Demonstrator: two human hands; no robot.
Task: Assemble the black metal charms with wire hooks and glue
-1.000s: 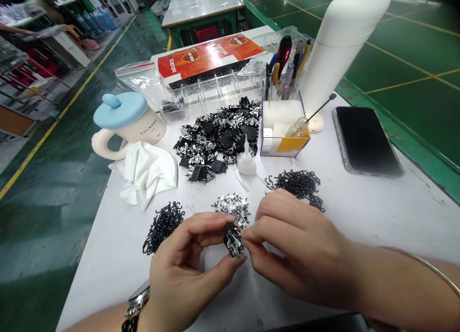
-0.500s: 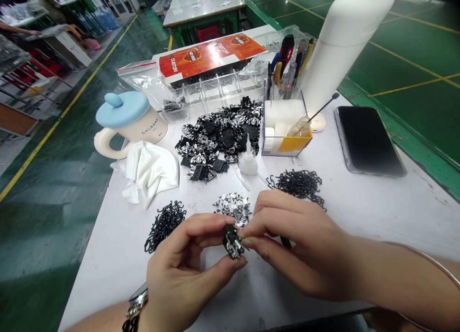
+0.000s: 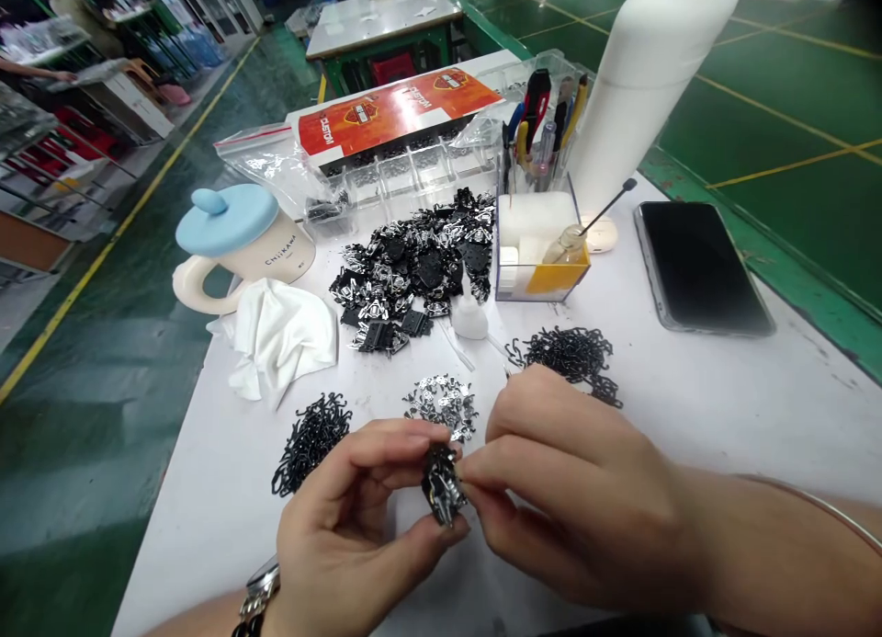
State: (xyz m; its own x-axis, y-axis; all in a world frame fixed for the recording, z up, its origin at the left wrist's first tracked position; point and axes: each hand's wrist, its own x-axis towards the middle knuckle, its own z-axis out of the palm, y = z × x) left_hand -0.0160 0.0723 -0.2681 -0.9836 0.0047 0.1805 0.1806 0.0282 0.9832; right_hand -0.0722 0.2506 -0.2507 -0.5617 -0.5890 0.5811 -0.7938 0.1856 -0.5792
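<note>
My left hand (image 3: pixel 358 527) is closed, pinching a small black part with shiny metal pieces (image 3: pixel 442 485) between thumb and fingers, above the white table. My right hand (image 3: pixel 571 490) is closed too, its thumb and forefinger pressed together at the part's right side. What those fingertips grip is hidden. A thin pointed tip (image 3: pixel 508 372) shows just above the right knuckles; I cannot tell what it belongs to. Just beyond the hands lies a scatter of small silver metal pieces (image 3: pixel 441 403). Black hook-shaped pieces are heaped on the left (image 3: pixel 313 439) and on the right (image 3: pixel 569 352).
Farther back lies a pile of black-and-metal parts (image 3: pixel 413 265) with a small white dropper bottle (image 3: pixel 469 317). Around it stand a lidded mug (image 3: pixel 265 251), a white cloth (image 3: pixel 282 338), a clear tool box (image 3: pixel 541 283), a tall white bottle (image 3: pixel 648 85) and a phone (image 3: pixel 703 269).
The black part in my left hand has moved slightly down and is turned more upright. My right fingers have curled in more and stay at its side. The whole view has shifted a little.
</note>
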